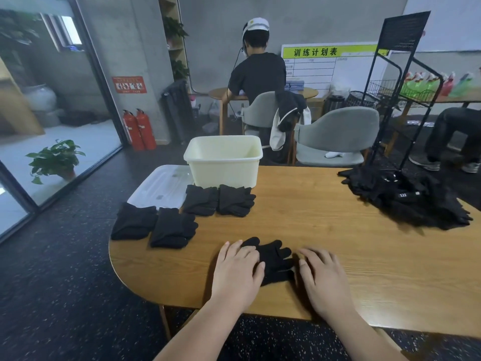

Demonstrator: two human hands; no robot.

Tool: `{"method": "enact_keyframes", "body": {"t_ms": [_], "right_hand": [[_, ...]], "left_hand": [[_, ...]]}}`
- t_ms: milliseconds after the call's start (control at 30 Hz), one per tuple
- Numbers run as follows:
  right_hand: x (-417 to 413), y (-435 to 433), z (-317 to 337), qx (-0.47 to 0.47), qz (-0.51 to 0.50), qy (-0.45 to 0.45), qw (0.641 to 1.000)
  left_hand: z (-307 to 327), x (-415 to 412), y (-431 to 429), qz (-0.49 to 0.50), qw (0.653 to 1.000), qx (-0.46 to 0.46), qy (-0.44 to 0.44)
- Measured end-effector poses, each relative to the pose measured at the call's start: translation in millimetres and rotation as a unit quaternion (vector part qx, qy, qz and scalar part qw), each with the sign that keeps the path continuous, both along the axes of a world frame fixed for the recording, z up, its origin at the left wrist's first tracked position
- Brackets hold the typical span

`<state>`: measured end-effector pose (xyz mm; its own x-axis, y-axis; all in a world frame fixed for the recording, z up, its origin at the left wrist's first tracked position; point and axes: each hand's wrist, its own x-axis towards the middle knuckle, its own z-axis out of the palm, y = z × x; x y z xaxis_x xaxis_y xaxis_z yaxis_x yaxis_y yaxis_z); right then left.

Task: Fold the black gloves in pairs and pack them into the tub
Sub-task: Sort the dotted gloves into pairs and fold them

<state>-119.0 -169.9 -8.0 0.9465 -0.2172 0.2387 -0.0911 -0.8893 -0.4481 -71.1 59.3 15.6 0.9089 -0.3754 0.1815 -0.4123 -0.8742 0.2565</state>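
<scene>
**While both hands lie flat on one pair: gloves, tub and table stock**

Where writing can be read, it is entered first.

1. Wall board (315, 52), far side of the room: yellow-green band reading "训练计划表"; the grid lines beneath are too small to read.
2. Red notice (129, 84) on the concrete wall above two fire extinguishers (139, 130): text illegible.
3. Loose glove pile (408, 201), far right of the table (325, 225): small white tags, one seeming to read "511". The count of gloves cannot be made out, and a wire rack (398, 95) stands behind the pile.
4. Glove pair (276, 257), near the table's front edge, fingers pointing away. The left hand (235, 272) rests on its left half, released, fingers straight and spread. The right hand (324, 280) lies flat just beside its right edge, fingers straight, grasping nothing; whether it touches the cloth cannot be told.
5. Folded bundles, four: two (134, 221) (171, 227) at the table's left end, two (201, 200) (235, 200) directly in front of the tub.
6. Tub (225, 162), cream plastic, far left of the table; its floor is hidden by the near wall.
7. Clear lid (161, 186), flat beside the tub on the left, partly under a bundle.
8. Seated person (257, 71), back turned, at another table.
</scene>
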Motion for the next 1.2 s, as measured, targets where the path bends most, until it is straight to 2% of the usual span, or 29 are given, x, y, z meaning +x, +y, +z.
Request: {"method": "enact_keyframes", "body": {"t_ms": [167,367,500,700,1000,1067,1200], "right_hand": [[-3,9,3,-0.113,0.027,0.054,0.992],[3,26,14,-0.174,0.071,0.080,0.979],[13,50,23,-0.147,0.084,0.079,0.982],[38,84,32,-0.066,0.088,0.104,0.988],[61,81,25,-0.056,0.084,0.091,0.991],[58,77,12,-0.065,0.082,0.071,0.992],[59,77,8,-0.072,0.076,0.047,0.993]], "left_hand": [[5,6,35,0.013,1.000,-0.016,0.009],[10,8,76,0.086,0.996,0.003,-0.004],[18,10,86,0.140,0.988,-0.041,0.053],[24,13,86,0.182,0.958,-0.188,0.118],[27,36,96,0.194,0.906,-0.314,0.205],[32,43,96,0.184,0.910,-0.314,0.198],[53,63,88,0.120,0.938,-0.277,0.170]]}}
